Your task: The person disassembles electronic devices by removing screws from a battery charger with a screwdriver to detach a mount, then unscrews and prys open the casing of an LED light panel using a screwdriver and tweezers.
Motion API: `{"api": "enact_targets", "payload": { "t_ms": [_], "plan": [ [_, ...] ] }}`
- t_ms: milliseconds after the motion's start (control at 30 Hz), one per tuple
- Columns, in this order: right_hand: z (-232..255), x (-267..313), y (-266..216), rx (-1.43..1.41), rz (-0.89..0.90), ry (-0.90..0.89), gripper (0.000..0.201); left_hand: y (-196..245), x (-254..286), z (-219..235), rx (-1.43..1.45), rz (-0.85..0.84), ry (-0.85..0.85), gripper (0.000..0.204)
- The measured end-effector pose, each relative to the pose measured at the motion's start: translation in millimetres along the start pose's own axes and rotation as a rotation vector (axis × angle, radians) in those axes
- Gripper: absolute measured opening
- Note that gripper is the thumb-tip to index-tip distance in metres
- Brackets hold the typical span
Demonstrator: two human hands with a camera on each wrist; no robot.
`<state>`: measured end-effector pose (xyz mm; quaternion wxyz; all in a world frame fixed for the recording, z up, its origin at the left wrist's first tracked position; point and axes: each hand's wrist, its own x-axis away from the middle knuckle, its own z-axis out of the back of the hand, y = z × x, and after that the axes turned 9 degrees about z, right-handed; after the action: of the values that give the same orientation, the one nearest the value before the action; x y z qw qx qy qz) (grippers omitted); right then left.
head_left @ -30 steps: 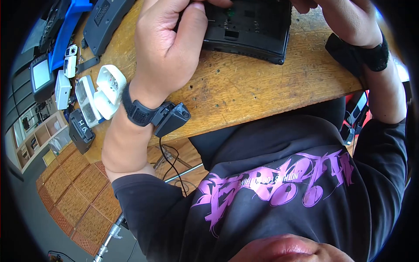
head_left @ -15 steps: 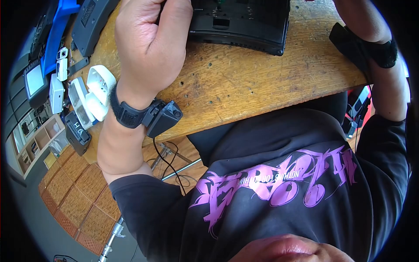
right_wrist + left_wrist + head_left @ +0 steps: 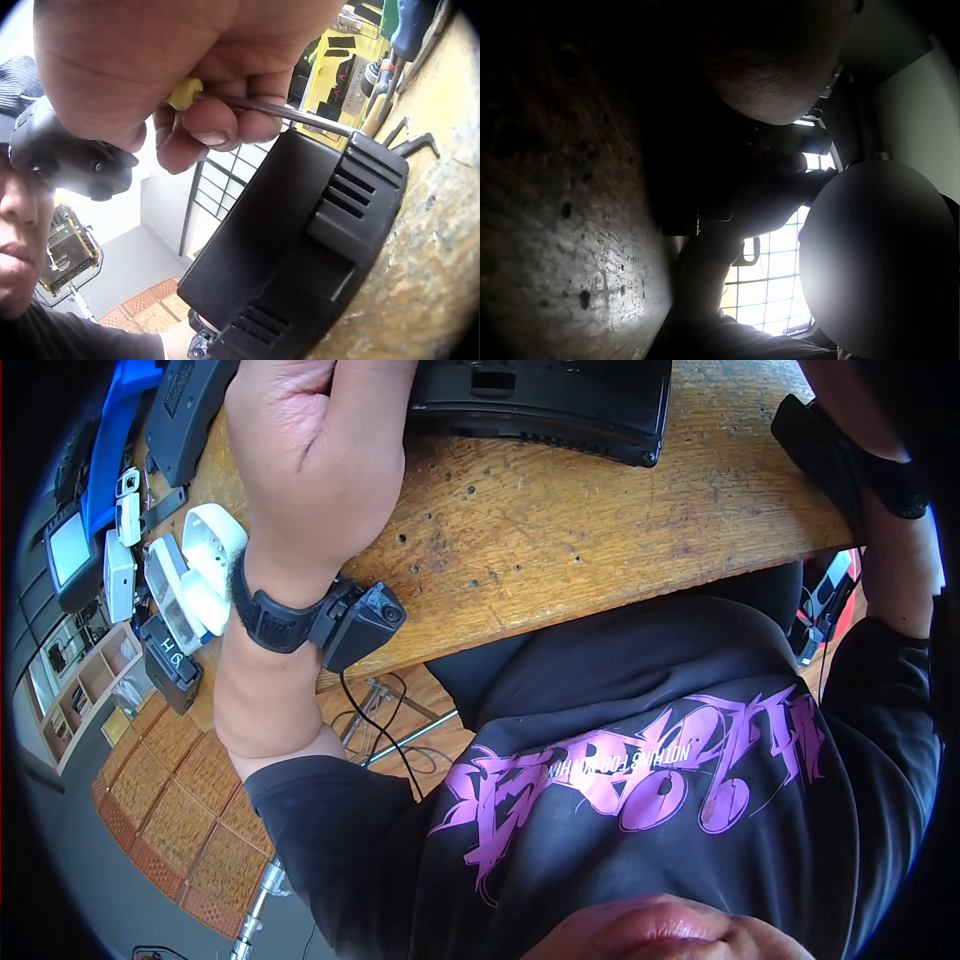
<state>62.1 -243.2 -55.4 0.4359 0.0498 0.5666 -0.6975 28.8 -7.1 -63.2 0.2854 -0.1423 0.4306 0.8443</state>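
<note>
A black plastic housing (image 3: 540, 410) lies on the wooden table at the top of the head view, cut off by the frame. In the right wrist view the same housing (image 3: 262, 217) shows slotted vents along its edge. My right hand (image 3: 217, 60) grips a screwdriver (image 3: 285, 112) with a yellow handle end, its fingers curled. The shaft runs to the housing's far vented edge, where its tip is hidden. My left hand (image 3: 315, 470) is at the housing's left side, with its fingertips outside the head view. The left wrist view is very dark there.
White open cases (image 3: 205, 590), a grey device (image 3: 185, 420) and a blue piece (image 3: 110, 450) lie along the table's left side. Hex keys (image 3: 420, 144) and several handled tools (image 3: 411, 34) lie beyond the housing, near a yellow tray (image 3: 330, 75). The table's front edge runs before my body.
In the head view the housing and both hands have shifted upward, partly out of frame. My left hand is farther left; the right hand has slipped almost out of that view.
</note>
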Motion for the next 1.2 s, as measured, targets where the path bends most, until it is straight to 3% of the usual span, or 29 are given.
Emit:
{"api": "enact_targets", "payload": {
  "t_ms": [400,500,667,1200],
  "plan": [
    [-5.0,3.4,0.2,0.003,-0.001,-0.013,0.054,-1.0,0.3,2.9,-0.033,-0.033,0.004,0.025],
    [-6.4,6.0,0.6,0.004,-0.007,-0.011,0.055,8.3,-0.6,5.1,0.039,0.063,-0.051,0.025],
    [-5.3,11.4,-0.4,0.015,-0.02,-0.009,0.055,-2.9,1.0,0.8,-0.053,-0.021,0.002,0.027],
    [-6.0,17.4,-0.3,0.034,-0.017,-0.012,0.057,-7.1,2.2,2.0,-0.011,-0.031,0.0,0.027]
  ]
}}
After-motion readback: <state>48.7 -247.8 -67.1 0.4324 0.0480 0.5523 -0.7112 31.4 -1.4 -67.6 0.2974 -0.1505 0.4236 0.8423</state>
